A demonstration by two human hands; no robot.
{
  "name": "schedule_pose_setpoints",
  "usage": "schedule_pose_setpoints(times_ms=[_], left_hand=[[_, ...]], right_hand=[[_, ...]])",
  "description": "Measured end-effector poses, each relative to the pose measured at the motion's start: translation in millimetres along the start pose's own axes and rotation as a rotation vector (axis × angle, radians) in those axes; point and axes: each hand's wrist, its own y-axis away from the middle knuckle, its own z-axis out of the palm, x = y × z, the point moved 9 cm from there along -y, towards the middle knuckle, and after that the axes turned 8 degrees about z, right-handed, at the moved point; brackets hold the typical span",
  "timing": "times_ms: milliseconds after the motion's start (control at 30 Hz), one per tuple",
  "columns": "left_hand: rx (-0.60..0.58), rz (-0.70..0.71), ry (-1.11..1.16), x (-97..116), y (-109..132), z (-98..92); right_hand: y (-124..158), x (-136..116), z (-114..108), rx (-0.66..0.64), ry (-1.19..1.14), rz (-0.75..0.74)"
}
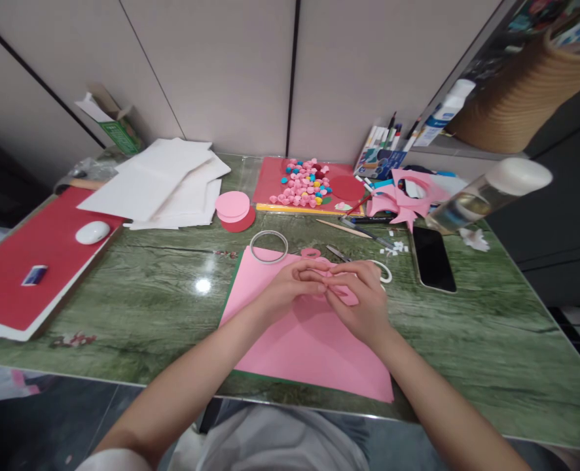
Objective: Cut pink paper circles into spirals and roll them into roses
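Both hands meet over a pink paper sheet (300,340) lying on the green table (147,307). My left hand (290,288) and my right hand (361,297) pinch a small pink paper piece (342,292) between their fingertips, fingers closed together on it. A clear tape ring (269,246) lies just beyond the sheet's far left corner. A small pink ring (310,252) sits beside it.
A black phone (433,258) lies to the right, a stack of pink and red paper circles (234,209) and white sheets (165,183) to the far left. Small coloured paper pieces (304,183) cover a red sheet at the back. A white mouse (92,231) rests on a red board.
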Motion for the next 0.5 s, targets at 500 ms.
schedule_pose_setpoints(times_ms=[500], left_hand=[[0.005, -0.006, -0.004, -4.8, -0.8, -0.9]], right_hand=[[3.7, 5.8, 2.5, 0.028, 0.067, 0.014]])
